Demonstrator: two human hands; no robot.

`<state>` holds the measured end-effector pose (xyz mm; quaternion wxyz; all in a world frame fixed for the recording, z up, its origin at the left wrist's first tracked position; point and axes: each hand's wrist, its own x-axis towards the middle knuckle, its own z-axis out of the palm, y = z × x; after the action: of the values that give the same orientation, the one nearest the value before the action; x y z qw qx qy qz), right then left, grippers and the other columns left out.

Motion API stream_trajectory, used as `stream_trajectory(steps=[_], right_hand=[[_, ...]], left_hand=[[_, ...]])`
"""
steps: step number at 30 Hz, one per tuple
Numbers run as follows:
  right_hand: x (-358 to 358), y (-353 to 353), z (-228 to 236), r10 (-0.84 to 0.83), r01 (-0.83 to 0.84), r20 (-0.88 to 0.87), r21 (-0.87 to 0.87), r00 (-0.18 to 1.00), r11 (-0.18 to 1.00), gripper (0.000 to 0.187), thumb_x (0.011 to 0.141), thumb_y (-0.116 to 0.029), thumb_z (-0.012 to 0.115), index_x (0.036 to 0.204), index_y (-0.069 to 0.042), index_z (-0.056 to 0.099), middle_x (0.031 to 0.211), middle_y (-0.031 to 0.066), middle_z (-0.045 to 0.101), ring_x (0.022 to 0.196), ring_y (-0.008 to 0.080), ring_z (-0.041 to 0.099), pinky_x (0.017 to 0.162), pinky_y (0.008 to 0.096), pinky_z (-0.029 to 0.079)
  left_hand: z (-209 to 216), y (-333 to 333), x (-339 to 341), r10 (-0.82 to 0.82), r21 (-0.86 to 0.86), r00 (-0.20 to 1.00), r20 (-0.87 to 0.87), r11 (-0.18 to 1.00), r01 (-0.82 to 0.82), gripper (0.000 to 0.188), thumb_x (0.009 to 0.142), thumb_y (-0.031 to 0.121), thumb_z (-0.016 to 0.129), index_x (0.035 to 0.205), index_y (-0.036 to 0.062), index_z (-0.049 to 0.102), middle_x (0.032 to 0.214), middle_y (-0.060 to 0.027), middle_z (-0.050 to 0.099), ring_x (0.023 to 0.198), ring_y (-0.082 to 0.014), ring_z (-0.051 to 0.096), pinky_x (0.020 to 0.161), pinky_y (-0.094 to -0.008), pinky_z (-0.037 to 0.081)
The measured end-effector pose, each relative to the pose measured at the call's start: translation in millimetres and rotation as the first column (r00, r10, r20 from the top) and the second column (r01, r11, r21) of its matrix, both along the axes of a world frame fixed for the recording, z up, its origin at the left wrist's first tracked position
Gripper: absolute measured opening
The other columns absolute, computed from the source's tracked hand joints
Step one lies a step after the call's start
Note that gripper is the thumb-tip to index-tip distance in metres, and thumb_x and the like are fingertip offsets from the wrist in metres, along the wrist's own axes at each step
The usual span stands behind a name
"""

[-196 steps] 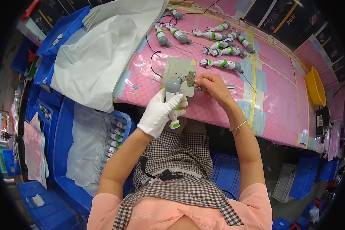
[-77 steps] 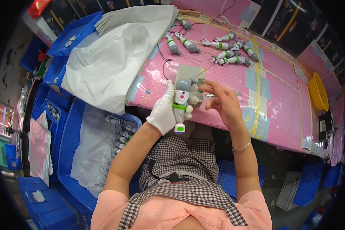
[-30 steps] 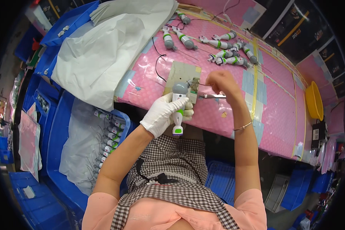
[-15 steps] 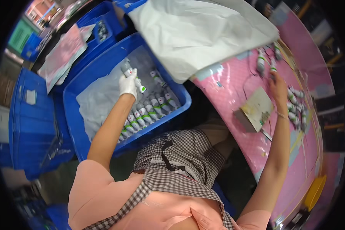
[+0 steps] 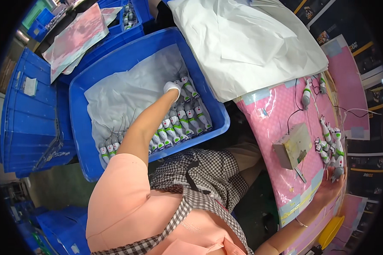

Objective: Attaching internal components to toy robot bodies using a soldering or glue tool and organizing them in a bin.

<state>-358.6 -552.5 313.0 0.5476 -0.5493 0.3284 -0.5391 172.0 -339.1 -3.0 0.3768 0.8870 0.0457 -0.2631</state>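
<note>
My left hand [image 5: 172, 89], in a white glove, is down in the blue tub [image 5: 226, 121], closed about a white, grey and green toy part [image 5: 185, 93]; its fingertips are hidden. Beside it, along the tub's near side, lie similar toy parts [image 5: 181, 119] in a row on a white sheet [image 5: 127, 85]. At the right, my bare right hand [image 5: 327, 187] lies palm up on the pink worktop [image 5: 268, 123]. Its thumb and fingers close around the grey end of another toy part [image 5: 338, 159], at the near edge of a small pile of them [image 5: 323, 148].
A large white sheet stack [image 5: 251, 55] covers the worktop's far left. A box-like block [image 5: 292, 146] stands on the worktop, with wires and more toy parts [image 5: 306, 95] beyond it. Another blue bin [image 5: 30, 106] is left of the tub. A yellow object [image 5: 331, 231] sits at lower right.
My left hand has moved right and down with a toy part, from above the sheet to the tub's right side. My right hand has left the far toy parts and come nearer, onto the pile.
</note>
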Motion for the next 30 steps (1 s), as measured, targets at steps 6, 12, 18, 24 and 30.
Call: stream_trajectory(steps=[6,12,18,24,30], right_hand=[[41.1,41.7,2.4,0.349,-0.374,0.222,0.08,0.91,0.924,0.044,0.088,-0.023,0.051,0.127,-0.005,0.04,0.095,0.0129,0.059,0.085,0.0196,0.059,0.074,0.0308,0.049],[58.8,61.9,-4.3,0.384,-0.456,0.266,0.309,0.884,0.835,0.041,0.088,-0.024,0.052,0.123,-0.004,0.044,0.09,0.0151,0.058,0.071,0.0187,0.058,0.059,0.0284,0.049],[87.1,86.0,4.8,0.412,-0.488,0.261,0.474,0.873,0.733,0.038,0.094,-0.029,0.044,0.123,-0.004,0.045,0.078,0.0121,0.06,0.057,0.0143,0.055,0.051,0.0252,0.046],[65.5,82.5,-45.6,0.499,-0.553,0.253,0.24,0.829,0.798,0.04,0.096,-0.028,0.042,0.124,0.0,0.043,0.097,0.0163,0.061,0.073,0.0178,0.062,0.061,0.0274,0.051],[77.4,119.1,-61.7,0.497,-0.786,0.674,0.207,0.546,0.582,0.044,0.091,-0.021,0.054,0.129,-0.004,0.039,0.114,0.0171,0.054,0.092,0.0225,0.061,0.082,0.0334,0.052]], left_hand=[[-21.4,90.9,55.0,-0.001,0.414,0.883,0.469,0.884,-0.218,0.036,0.076,0.029,0.065,0.096,-0.0011,0.065,0.106,-0.0239,0.061,0.101,-0.0345,0.059,0.083,-0.0412,0.048],[212.5,4.1,-114.1,0.017,-0.075,0.163,0.986,0.931,0.357,0.042,0.08,0.016,0.064,0.116,-0.0007,0.049,0.111,-0.0166,0.05,0.103,-0.0319,0.049,0.093,-0.04,0.037],[309.8,-69.7,-274.9,-0.312,0.015,0.005,0.95,0.063,0.998,0.05,0.073,0.014,0.07,0.118,0.0019,0.051,0.094,-0.0131,0.06,0.082,-0.0297,0.058,0.076,-0.0344,0.046],[302.1,-85.3,-270.1,-0.734,-0.986,0.674,-0.084,0.157,0.048,0.025,0.09,0.018,0.055,0.11,0.0027,0.05,0.099,-0.0094,0.06,0.093,-0.0227,0.059,0.082,-0.034,0.048],[285.5,-89.6,-281.5,-0.716,-0.903,0.565,-0.409,0.231,-0.361,0.03,0.09,0.023,0.054,0.111,0.003,0.05,0.109,-0.0109,0.058,0.104,-0.028,0.055,0.089,-0.044,0.047]])
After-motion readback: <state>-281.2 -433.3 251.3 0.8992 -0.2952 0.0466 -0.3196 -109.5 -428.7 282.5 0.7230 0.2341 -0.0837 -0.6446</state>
